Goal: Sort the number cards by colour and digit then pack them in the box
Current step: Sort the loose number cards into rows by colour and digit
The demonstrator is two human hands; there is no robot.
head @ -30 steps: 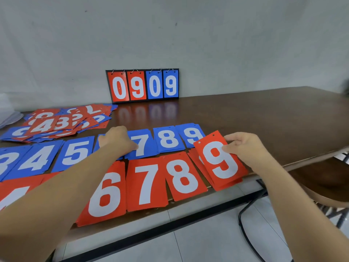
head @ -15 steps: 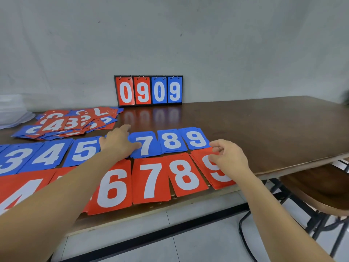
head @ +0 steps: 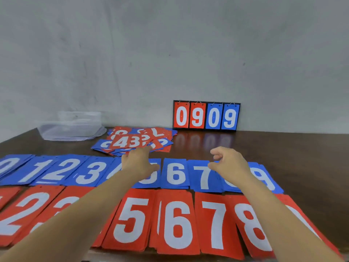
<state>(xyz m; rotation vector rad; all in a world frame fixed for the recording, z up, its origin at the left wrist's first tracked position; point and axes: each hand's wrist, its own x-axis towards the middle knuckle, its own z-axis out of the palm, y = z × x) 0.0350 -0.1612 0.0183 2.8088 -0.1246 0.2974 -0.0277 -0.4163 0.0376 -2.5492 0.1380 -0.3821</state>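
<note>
Scoreboard [head: 206, 116], four digits, left hand [head: 139, 163], right hand [head: 230, 163]

Blue row [head: 175, 173], red row [head: 176, 225], unsorted heap [head: 136, 141]

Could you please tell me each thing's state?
Row of blue number cards: flat, in digit order.
Row of red number cards: flat, in digit order.
Mixed red and blue card heap: unsorted.
Black flip scoreboard: upright, reads 0909.
Left hand: open, empty.
Right hand: loosely curled, empty.

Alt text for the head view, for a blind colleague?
The left hand and right hand, both empty, reach over a blue row and a red row of number cards toward a mixed pile. A scoreboard showing 0909 stands behind.
</note>
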